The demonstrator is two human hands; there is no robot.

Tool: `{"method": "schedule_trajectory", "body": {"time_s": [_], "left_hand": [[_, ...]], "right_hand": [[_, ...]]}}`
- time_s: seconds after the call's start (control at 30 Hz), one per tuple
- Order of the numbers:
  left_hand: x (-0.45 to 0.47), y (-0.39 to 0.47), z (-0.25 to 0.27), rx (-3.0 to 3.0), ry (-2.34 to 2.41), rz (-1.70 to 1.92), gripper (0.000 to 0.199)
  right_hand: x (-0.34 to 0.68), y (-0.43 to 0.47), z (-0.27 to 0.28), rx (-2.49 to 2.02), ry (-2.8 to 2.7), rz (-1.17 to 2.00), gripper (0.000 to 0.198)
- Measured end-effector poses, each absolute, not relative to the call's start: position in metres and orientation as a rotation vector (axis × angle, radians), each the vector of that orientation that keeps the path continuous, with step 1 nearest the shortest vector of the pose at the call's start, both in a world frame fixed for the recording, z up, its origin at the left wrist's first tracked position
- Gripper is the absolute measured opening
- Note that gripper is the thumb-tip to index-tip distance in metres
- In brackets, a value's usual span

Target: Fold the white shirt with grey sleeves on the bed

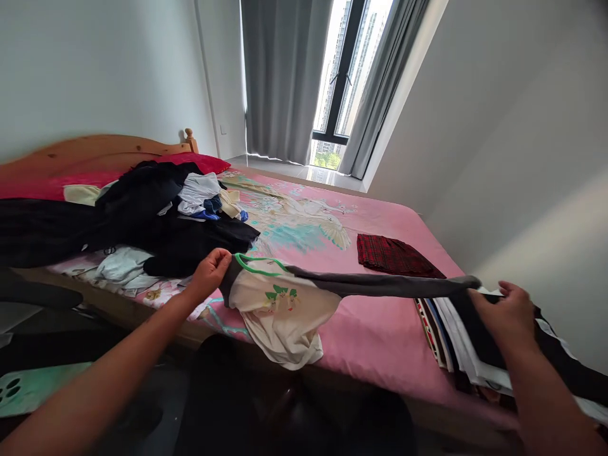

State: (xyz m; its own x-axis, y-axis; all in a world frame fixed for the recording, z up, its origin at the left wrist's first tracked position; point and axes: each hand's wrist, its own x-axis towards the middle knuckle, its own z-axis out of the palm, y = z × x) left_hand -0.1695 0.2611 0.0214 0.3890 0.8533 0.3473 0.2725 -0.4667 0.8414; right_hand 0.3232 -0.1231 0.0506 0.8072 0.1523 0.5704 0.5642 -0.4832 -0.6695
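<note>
The pink, floral-sheeted bed (380,342) bears a cream fabric shirt with grey sleeves (285,310), drooping at the near edge; a loosened grip could let it slide floorward. At near right, the multicoloured folded-clothes stack (458,335) might topple if brushed. The left hand (211,272) pinches the shirt's shoulder; the right hand (508,313) grips its outstretched sleeve's end.

Matt cloth shirt (287,323), smooth wooden headboard (95,150), glossy window ledge (325,177)

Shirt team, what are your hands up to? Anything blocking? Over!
Left hand pinching shirt near collar. Right hand gripping outstretched gray sleeve. Folded clothes close below right hand; nothing blocking shirt.
</note>
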Motion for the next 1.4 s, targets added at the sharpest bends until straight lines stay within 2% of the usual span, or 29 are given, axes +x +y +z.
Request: {"method": "schedule_trajectory", "body": {"time_s": [0.03,0.1,0.17,0.3,0.53,0.67,0.73,1.0,1.13,1.2,1.3,1.33,1.4], "left_hand": [[-0.169,0.251,0.014,1.968,0.950,0.992,0.038],[-0.168,0.234,-0.002,1.996,0.947,0.892,0.039],[-0.168,0.221,-0.018,1.950,0.941,0.836,0.039],[-0.169,0.203,-0.039,1.757,0.930,0.883,0.036],[-0.178,0.172,-0.029,1.813,0.866,0.848,0.028],[-0.182,0.156,-0.019,2.011,0.813,0.819,0.023],[-0.182,0.149,-0.015,2.112,0.766,0.808,0.020],[-0.179,0.126,-0.003,2.329,0.445,0.653,0.014],[-0.178,0.119,0.000,2.403,0.388,0.540,0.017],[-0.177,0.116,-0.001,2.408,0.384,0.510,0.017],[-0.174,0.109,-0.002,2.417,0.339,0.497,0.017],[-0.172,0.107,-0.001,2.428,0.311,0.489,0.018],[-0.169,0.102,0.002,2.464,0.251,0.456,0.019]], "right_hand": [[0.307,-0.109,0.044,-2.115,-0.601,-0.512,0.055],[0.261,-0.078,0.024,-2.062,-0.839,-0.118,0.044],[0.203,-0.049,-0.001,-1.940,-1.063,0.145,0.035],[0.104,-0.001,-0.043,-1.757,-1.297,0.382,0.021],[0.048,0.067,-0.074,-1.794,-1.455,0.355,0.021],[0.042,0.087,-0.081,-1.987,-1.294,0.226,0.055],[0.042,0.091,-0.081,-2.039,-1.238,0.149,0.060],[0.060,0.089,-0.072,-1.988,-1.175,-0.026,0.021],[0.069,0.068,-0.071,-1.949,-1.233,0.015,0.023],[0.068,0.056,-0.071,-1.931,-1.369,0.104,0.033],[0.061,0.044,-0.072,-1.873,-1.544,0.294,0.066],[0.059,0.044,-0.072,-1.858,-1.533,0.324,0.070],[0.058,0.046,-0.071,-1.843,-1.469,0.325,0.064]]}}
